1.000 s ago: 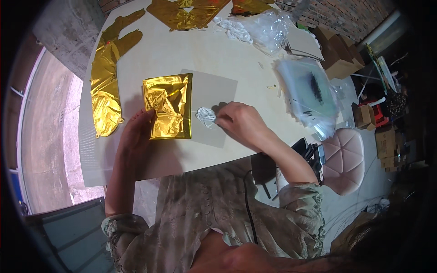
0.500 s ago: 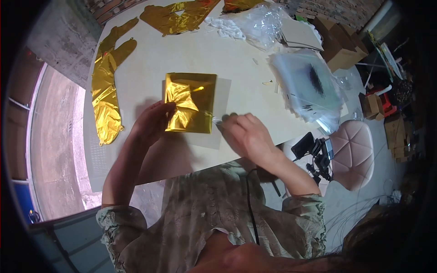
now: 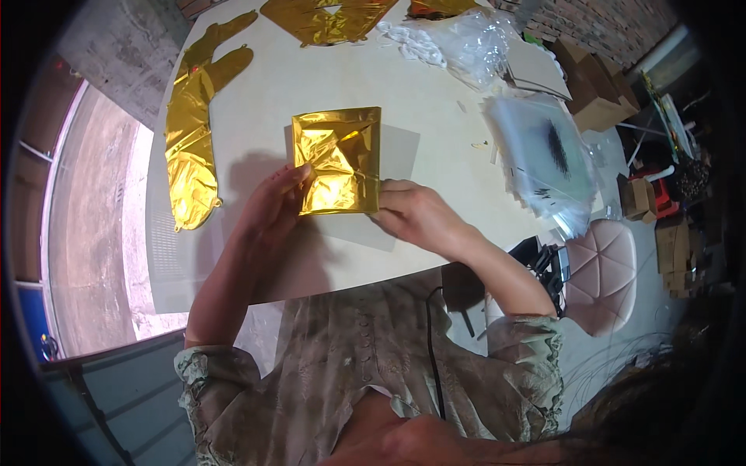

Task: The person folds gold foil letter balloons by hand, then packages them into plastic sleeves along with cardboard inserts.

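Note:
A gold foil balloon [image 3: 342, 175], folded into a creased square packet, is held a little above the table, its glossy face up. My left hand [image 3: 273, 202] grips its left edge, thumb on top and the other fingers partly hidden underneath. At the lower right edge, my right hand [image 3: 416, 211] is closed with its fingertips tucked behind the foil, so their exact hold is hidden. Beneath the packet lies a flat greyish sheet [image 3: 399, 159], partly covered. A long, flat gold foil balloon [image 3: 189, 140] with a bent shape lies at the table's left side.
More gold foil [image 3: 330, 22] lies at the table's far edge, beside a crumpled clear plastic bag [image 3: 478, 46]. A stack of clear plastic sleeves [image 3: 540, 155] sits on the right. Beyond the table are a pink padded chair [image 3: 600, 276] and a cardboard box [image 3: 594, 85].
The folded foil balloon has been lifted from the sheet and tilted. My right hand has moved in from the right to its lower right edge; my left hand keeps its hold.

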A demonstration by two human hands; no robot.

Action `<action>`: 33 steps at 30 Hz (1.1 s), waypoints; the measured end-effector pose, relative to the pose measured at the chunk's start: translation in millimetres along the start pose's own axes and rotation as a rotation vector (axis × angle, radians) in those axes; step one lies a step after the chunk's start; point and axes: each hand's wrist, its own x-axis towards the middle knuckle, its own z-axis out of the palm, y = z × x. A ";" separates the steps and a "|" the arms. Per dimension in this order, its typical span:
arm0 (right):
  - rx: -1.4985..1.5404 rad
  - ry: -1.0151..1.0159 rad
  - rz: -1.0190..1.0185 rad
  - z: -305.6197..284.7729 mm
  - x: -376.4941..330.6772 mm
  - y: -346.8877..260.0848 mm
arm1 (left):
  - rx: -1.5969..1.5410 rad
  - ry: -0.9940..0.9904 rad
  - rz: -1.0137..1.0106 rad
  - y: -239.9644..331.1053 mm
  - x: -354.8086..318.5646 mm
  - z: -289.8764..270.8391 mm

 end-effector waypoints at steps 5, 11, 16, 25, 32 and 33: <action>-0.037 -0.001 0.116 -31.1 -10.4 -9.0 | -0.105 -0.040 -0.001 8.1 -4.1 22.5; -0.199 -0.055 -0.205 -26.1 18.9 13.7 | -0.082 -0.014 0.011 3.5 -5.0 15.0; -0.264 -0.162 -0.059 -5.8 18.8 29.7 | -0.078 0.007 0.004 2.5 -2.7 10.9; -0.095 0.124 0.157 -40.1 -22.2 -8.6 | 0.058 -0.006 -0.093 29.2 -1.1 16.4; -0.159 0.312 0.275 -36.2 -57.6 2.9 | 0.236 0.015 -0.220 21.1 14.8 36.9; -0.159 0.317 0.280 -35.7 -56.1 2.4 | 0.256 0.004 -0.240 19.1 15.9 33.5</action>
